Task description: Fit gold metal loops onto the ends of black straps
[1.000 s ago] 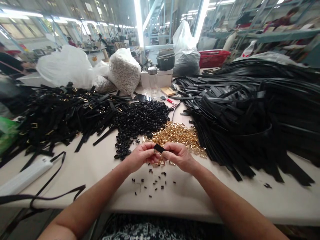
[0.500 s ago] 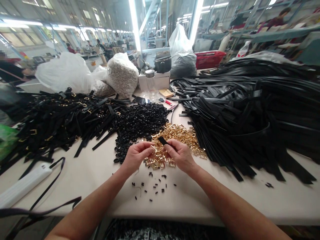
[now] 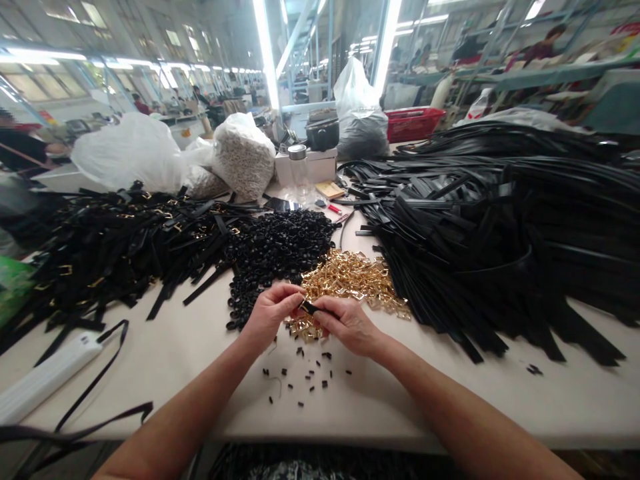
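Observation:
My left hand (image 3: 274, 313) pinches a small gold buckle (image 3: 302, 303) between thumb and fingers. My right hand (image 3: 346, 323) grips a short black strap (image 3: 311, 309), whose end meets the buckle; whether it passes through the frame is too small to tell. Both hands are raised over the near edge of a pile of gold buckles (image 3: 356, 277). Just beyond my left hand spreads a heap of small black loops (image 3: 277, 243). Below the hands, several tiny black bits (image 3: 325, 383) lie scattered on the pale table (image 3: 370, 407).
Black straps with gold buckles (image 3: 125, 247) are heaped at left, long black straps (image 3: 475, 220) at right. Behind stand filled plastic bags (image 3: 245, 157), a glass jar (image 3: 298, 170) and a red basket (image 3: 413, 124). A white power strip (image 3: 50, 377) lies front left, with a cord.
My right hand has moved left and turned, bringing the strap's end from pointing up and away over to the buckle in my left hand. The hands are now almost touching.

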`<state>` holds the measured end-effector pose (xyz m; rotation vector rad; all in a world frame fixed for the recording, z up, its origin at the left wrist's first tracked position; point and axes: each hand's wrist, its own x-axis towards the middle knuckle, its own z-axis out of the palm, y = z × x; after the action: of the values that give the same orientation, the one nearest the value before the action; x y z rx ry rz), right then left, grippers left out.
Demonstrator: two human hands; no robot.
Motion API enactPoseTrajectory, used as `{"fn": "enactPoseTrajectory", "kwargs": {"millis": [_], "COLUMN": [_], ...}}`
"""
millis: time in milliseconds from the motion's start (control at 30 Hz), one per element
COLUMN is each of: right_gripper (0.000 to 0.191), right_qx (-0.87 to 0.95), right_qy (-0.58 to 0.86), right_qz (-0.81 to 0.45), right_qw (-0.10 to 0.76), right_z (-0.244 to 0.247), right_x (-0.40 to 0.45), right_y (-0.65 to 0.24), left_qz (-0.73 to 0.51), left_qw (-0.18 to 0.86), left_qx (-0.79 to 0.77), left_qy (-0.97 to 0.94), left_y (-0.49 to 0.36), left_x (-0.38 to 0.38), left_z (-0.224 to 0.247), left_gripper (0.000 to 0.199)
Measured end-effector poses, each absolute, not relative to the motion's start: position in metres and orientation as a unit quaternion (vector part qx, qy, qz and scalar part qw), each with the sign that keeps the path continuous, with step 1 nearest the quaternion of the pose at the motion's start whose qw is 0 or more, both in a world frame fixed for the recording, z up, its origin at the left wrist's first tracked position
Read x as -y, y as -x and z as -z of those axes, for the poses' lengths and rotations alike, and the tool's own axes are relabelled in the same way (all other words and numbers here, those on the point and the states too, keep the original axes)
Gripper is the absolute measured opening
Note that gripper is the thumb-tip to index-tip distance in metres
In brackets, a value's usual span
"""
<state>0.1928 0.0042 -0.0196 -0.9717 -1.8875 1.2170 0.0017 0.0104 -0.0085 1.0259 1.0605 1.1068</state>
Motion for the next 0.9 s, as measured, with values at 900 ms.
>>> {"fn": "enactPoseTrajectory", "kwargs": {"millis": [900], "right_gripper": [0.031], "right_qx": [0.473], "right_qy": [0.292], "right_qz": [-0.772], "right_qw": [0.310], "right_z": [0.012], "right_x": [-0.002], "right_y": [-0.193], "left_qz": [-0.514], "left_qw": [0.605], "left_qx": [-0.383], "left_qy": [-0.473], "left_y": [-0.004], "left_x": [-0.001], "left_z": [0.003], "left_gripper": [0.017]}}
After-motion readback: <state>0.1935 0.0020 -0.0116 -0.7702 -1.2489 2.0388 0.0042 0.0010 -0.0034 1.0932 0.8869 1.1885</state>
